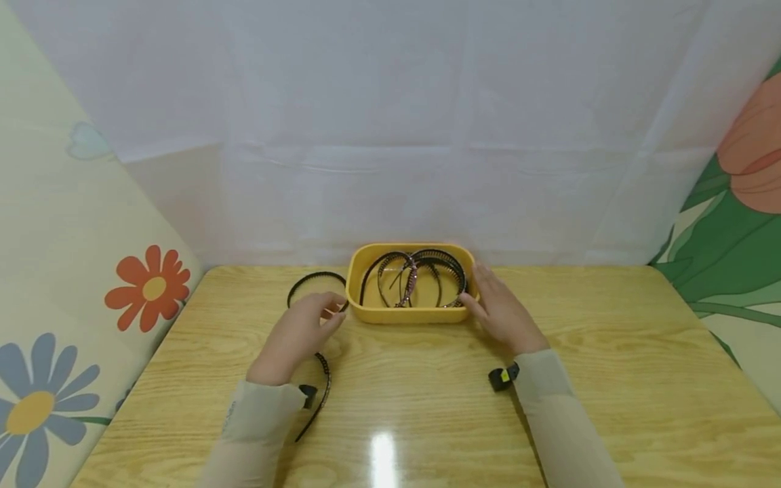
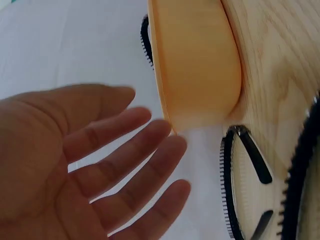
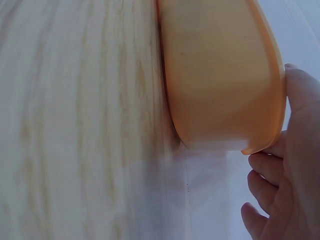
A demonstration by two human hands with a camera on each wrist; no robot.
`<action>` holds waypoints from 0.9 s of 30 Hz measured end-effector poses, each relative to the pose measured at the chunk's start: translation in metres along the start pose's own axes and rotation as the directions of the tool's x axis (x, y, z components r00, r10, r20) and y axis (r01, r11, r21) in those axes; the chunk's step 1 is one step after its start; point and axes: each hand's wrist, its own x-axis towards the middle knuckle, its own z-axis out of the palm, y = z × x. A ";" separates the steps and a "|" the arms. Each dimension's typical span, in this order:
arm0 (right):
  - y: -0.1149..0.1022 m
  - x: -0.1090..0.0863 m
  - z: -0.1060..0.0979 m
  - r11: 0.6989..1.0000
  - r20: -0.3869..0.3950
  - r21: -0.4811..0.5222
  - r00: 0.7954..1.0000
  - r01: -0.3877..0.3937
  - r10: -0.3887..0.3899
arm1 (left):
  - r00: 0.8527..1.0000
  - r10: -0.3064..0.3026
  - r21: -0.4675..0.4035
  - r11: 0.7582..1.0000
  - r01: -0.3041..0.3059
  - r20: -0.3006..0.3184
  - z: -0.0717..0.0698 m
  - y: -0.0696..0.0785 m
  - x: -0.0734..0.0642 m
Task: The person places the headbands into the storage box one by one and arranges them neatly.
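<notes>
Toward the back of the table stands a yellow plastic box (image 1: pixel 415 316), holding several toothed headbands (image 1: pixel 448 261), black and pinkish. My right hand (image 1: pixel 503 312) grips its right end, thumb at the front corner of the rim and fingers along the outer side; in the right wrist view the thumb rests at the rim (image 3: pixel 278 95). My left hand (image 1: pixel 299 335) hovers by the box's left end, fingers loosely spread and holding nothing in the left wrist view. Just beyond it lies a black headband (image 1: pixel 316 274), partly hidden by the hand. Another dark headband (image 1: pixel 326 386) lies beside my left wrist.
The wood-grain table (image 1: pixel 415 393) runs back to a white cloth (image 1: pixel 390 135) hanging close behind the box. Flower-patterned panels stand on the left (image 1: pixel 79 224) and right (image 1: pixel 732 257). Each wrist carries a small black device (image 1: pixel 502 378).
</notes>
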 end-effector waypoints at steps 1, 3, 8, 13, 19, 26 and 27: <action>0.000 0.000 0.000 1.000 -0.001 -0.001 1.000 0.000 0.000 | 1.000 0.002 0.002 1.000 -0.002 0.018 -0.001 -0.003 -0.001; 0.000 0.000 0.001 1.000 -0.002 0.000 1.000 -0.001 0.001 | 0.999 0.001 0.003 1.000 -0.001 0.049 -0.004 -0.007 -0.003; 0.000 0.000 0.002 1.000 -0.002 0.006 1.000 -0.004 0.004 | 0.993 -0.047 -0.001 0.999 0.047 0.108 -0.009 -0.024 -0.009; 0.000 0.001 0.002 1.000 0.009 0.010 1.000 -0.010 0.010 | 0.985 -0.071 -0.001 0.997 0.072 0.154 -0.016 -0.037 -0.015; 0.000 0.002 0.002 1.000 0.010 0.010 1.000 -0.012 0.012 | 0.979 -0.070 0.018 0.998 0.067 0.193 -0.025 -0.048 -0.017; 0.002 0.001 0.002 1.000 0.007 -0.006 1.000 -0.007 0.007 | 0.963 -0.088 -0.015 0.995 0.094 0.254 -0.028 -0.063 -0.020; 0.002 0.001 0.002 1.000 0.006 -0.007 1.000 -0.007 0.007 | 0.963 -0.089 -0.023 0.995 0.098 0.254 -0.028 -0.065 -0.020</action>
